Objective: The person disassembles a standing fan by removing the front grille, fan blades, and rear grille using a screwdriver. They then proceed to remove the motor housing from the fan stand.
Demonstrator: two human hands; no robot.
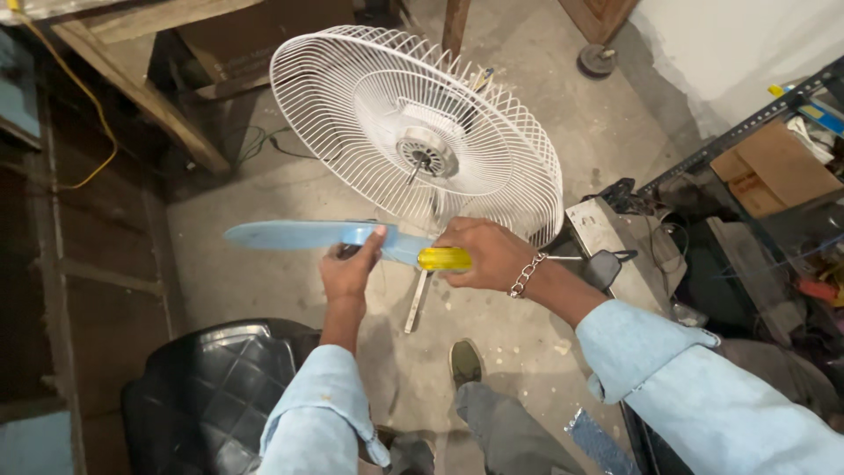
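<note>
Hands (pixel 352 271) (both) on blade (pixel 303 234) — screwdriver (pixel 444 259)

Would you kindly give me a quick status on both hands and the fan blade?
Left hand grips blue fan blade. Right hand holds yellow-handled screwdriver at the blade. White fan guard just behind.

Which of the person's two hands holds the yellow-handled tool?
The right hand, the one with the chain bracelet, grips the yellow-handled tool. The left hand holds the light blue fan blade instead.

Both my arms reach forward, sleeves pushed up the forearms; my left hand (pixel 350 268) is raised, fingers curled, thumb up; my right hand (pixel 485 255) is clenched, knuckles up, chain bracelet at the wrist.
</note>
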